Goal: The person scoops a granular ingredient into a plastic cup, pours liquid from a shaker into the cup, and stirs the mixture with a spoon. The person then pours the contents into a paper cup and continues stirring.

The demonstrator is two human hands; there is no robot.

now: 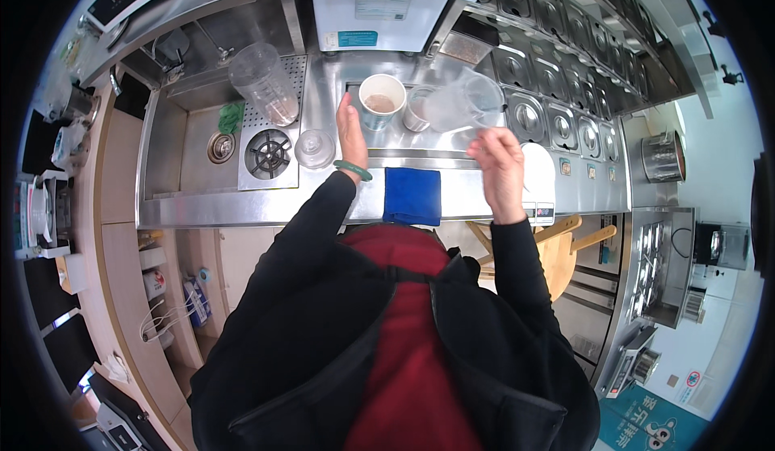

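Observation:
My left hand (352, 136), with a green bangle (353, 170) at its wrist, is held upright with straight fingers. It is just left of a paper cup (382, 103) with brownish contents; whether they touch is unclear. To the cup's right stands a small clear measuring cup (416, 109), then a translucent plastic pitcher (463, 103), which looks blurred. Below the pitcher, my right hand (499, 169) has loosely curled fingers and nothing visible in them. Near that hand's wrist is a white kitchen scale (539, 169). A folded blue cloth (413, 195) lies on the counter's front edge.
At left are a sink (187, 142) with a green cloth (230, 118), a cup rinser (269, 153), a tall clear jug (266, 87) and a clear domed lid (315, 148). Lidded steel pans (525, 115) line the right. Behind stands a white machine (375, 18); a wooden stool (554, 263) is below.

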